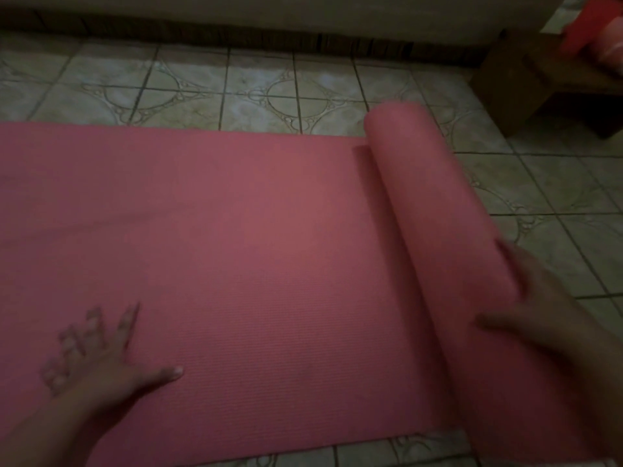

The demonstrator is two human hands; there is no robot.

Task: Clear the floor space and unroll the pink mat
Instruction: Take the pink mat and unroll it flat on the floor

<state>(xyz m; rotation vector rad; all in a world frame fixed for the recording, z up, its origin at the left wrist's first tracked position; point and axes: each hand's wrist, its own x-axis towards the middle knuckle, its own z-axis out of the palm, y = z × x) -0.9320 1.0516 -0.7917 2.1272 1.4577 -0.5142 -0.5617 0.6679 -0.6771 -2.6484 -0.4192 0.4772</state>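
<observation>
The pink mat (236,237) lies partly unrolled across the tiled floor, flat from the left edge of view to the middle. Its rolled part (435,203) runs as a thick tube from the upper middle down to the lower right. My left hand (101,362) rests flat on the unrolled surface at the lower left, fingers spread and blurred. My right hand (546,308) lies over the top of the roll near its close end, fingers draped across it and thumb on the near side.
Patterned beige floor tiles (256,92) show beyond the mat and to the right of the roll. A wall base runs along the top. A low wooden bench (526,82) with a red item (596,32) stands at the upper right.
</observation>
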